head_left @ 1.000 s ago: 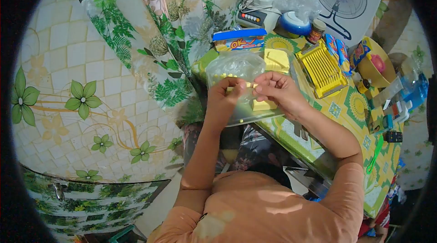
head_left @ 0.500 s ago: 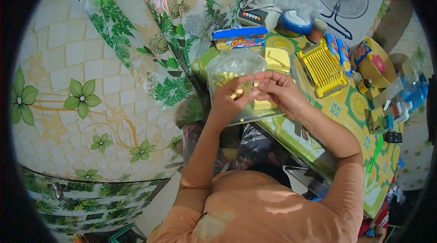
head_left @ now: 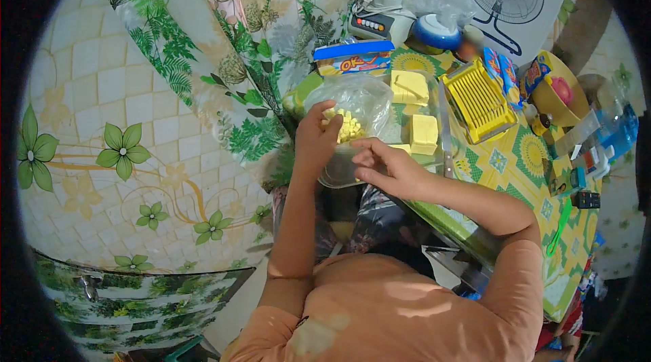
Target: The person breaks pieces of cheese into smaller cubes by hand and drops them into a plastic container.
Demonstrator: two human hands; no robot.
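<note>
My left hand (head_left: 317, 139) is at the left side of a clear plastic bag (head_left: 374, 96), its thumb and fingers apart and nothing visible in them. Small yellow pieces (head_left: 350, 127) lie in a heap at the bag. Lower right of them, my right hand (head_left: 393, 170) hovers over the near edge of a clear tray (head_left: 336, 177), fingers loosely bent and thumb apart. Two larger yellow blocks, one farther back (head_left: 409, 87) and one nearer (head_left: 424, 134), sit in the tray. Part of another yellow slab is behind my right hand.
A knife (head_left: 447, 151) lies along the tray's right side. Beyond are a yellow slotted rack (head_left: 478, 101), an OK box (head_left: 354, 58), a blender (head_left: 381, 23) and a tan bowl (head_left: 566, 107). A green-handled tool (head_left: 559, 228) lies at the right.
My hands were together over the tray, fingertips meeting around a small yellow piece. Now they are apart, the left moved left and the right lower, uncovering the heap and the nearer block.
</note>
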